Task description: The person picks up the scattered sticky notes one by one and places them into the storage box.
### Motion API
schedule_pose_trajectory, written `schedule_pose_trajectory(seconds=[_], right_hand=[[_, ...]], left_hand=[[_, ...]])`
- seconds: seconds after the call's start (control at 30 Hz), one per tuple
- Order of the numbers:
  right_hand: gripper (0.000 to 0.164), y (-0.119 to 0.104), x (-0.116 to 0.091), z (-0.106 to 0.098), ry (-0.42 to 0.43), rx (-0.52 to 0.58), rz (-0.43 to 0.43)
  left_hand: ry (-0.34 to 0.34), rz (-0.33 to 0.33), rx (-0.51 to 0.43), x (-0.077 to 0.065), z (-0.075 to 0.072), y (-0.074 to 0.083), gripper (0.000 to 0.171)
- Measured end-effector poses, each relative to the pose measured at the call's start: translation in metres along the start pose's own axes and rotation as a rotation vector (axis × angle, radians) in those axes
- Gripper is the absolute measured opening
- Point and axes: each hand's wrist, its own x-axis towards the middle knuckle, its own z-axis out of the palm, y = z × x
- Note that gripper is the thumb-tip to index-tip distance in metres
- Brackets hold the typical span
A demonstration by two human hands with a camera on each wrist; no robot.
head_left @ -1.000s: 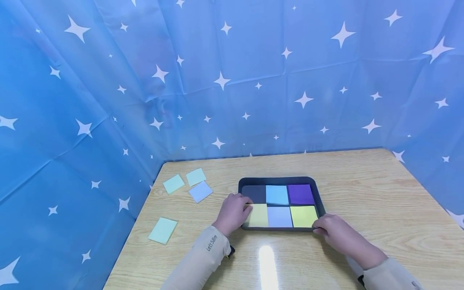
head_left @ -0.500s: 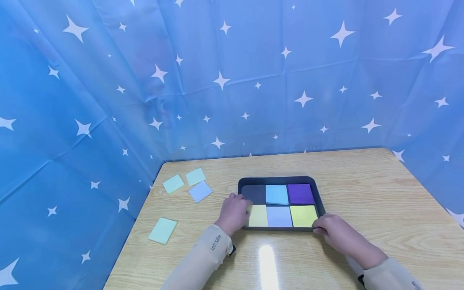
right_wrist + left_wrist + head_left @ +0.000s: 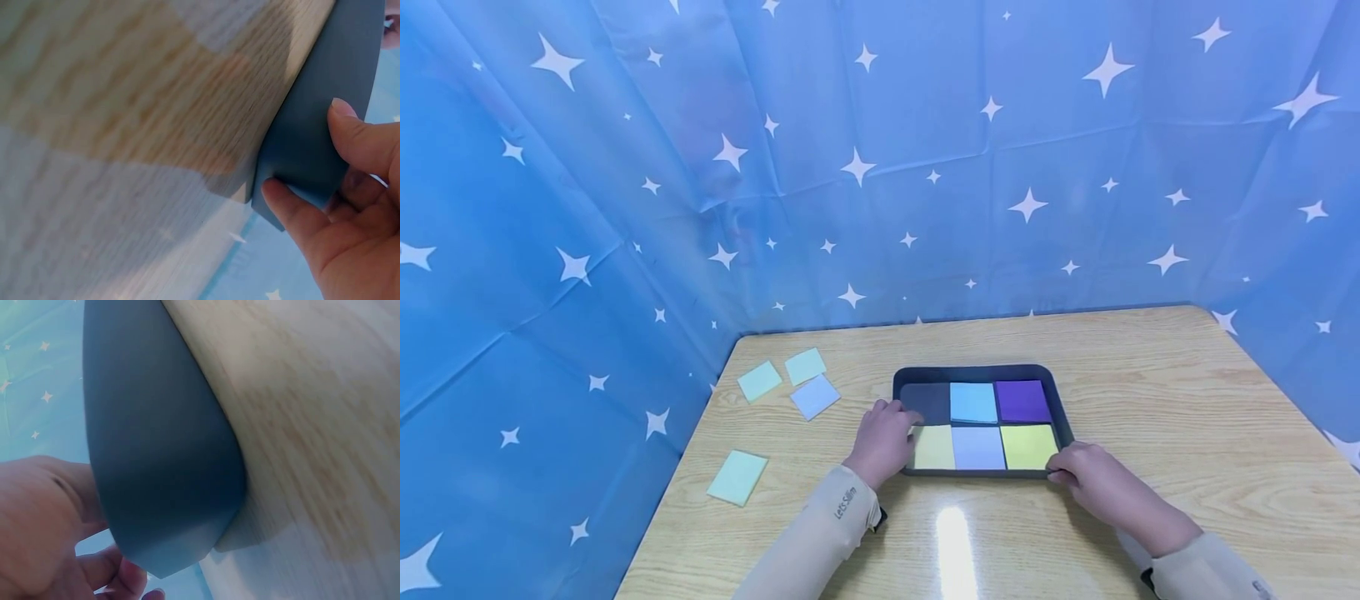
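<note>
A right hand (image 3: 1097, 479) is gripping the near-right corner of a black tray (image 3: 970, 373) holding coloured sticky notes (image 3: 973, 403); the left hand (image 3: 882, 442) is resting at its left side, grip unclear.

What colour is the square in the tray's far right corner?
Purple. The head view shows that square best.

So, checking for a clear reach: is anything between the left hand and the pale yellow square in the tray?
Nothing visible: in the head view, the left hand overlaps the left side of the pale yellow square, with no object between. Loose squares lie farther left, outside the tray.
</note>
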Motion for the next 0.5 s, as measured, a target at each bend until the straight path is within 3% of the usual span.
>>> schedule_pose_trajectory(seconds=[0.2, 0.5], right_hand=[[0.026, 0.0000, 0.0011, -0.0005, 0.001, -0.014, -0.001], [0.025, -0.0007, 0.0015, 0.0000, 0.000, -0.011, -0.008]], left_hand=[[0.048, 0.021, -0.068, -0.0005, -0.0013, -0.0021, 0.020], [0.076, -0.021, -0.271, -0.0037, -0.0019, -0.0097, 0.020]])
